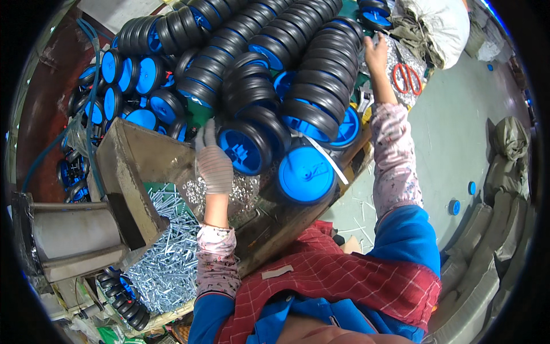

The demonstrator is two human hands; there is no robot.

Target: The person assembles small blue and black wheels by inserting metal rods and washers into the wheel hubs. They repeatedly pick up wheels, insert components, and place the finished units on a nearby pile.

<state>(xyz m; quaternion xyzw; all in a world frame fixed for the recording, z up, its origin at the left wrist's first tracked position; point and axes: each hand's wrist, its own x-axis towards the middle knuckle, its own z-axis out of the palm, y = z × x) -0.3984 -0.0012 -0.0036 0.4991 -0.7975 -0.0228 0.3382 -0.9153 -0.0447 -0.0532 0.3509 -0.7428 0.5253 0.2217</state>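
Observation:
My left hand (pixel 215 166), in a pale ribbed glove, is over the bench with its fingers stretched out, beside a black wheel with a blue hub (pixel 245 148). Small shiny washers (pixel 247 192) lie scattered around that hand. Farther off, my right hand (pixel 376 56) reaches past the right side of a long row of stacked wheels (pixel 325 71); its fingers are apart and nothing shows in them. Scissors with red handles (pixel 407 79) rest to the right of it, on small shiny parts. One wheel (pixel 307 174) lies blue face up at the near bench edge.
A heap of metal bolts (pixel 166 266) fills the lower left, beside a worn metal bin (pixel 129 172). Loose wheels (pixel 150 74) pile up at the far left. A white sack (pixel 444 28) stands far right; grey sacks (pixel 481 275) lie along the floor.

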